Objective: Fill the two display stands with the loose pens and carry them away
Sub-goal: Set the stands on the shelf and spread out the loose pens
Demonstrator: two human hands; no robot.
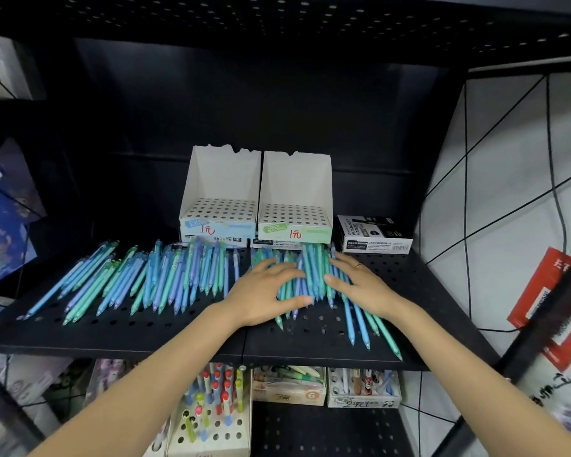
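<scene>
A black perforated metal shelf (393,268) is sitting inside a dark shelving unit (244,103), while a white wall crossed with black lines (508,159) is standing rightward.

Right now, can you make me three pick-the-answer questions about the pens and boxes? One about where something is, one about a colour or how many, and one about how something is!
1. Where is the black marker box?
A. right of the two white display stands
B. on top of the pens
C. on the lower shelf

2. How many white display stands are on the shelf?
A. one
B. two
C. four

3. How are the stands' holes?
A. packed with pens
B. half filled
C. empty

Answers:
1 A: it sits beside the green-labelled stand, on that stand's right.
2 B: that one and the blue-labelled stand sit side by side.
3 C: the loose pens lie flat on the shelf under the left hand and right hand.
</scene>
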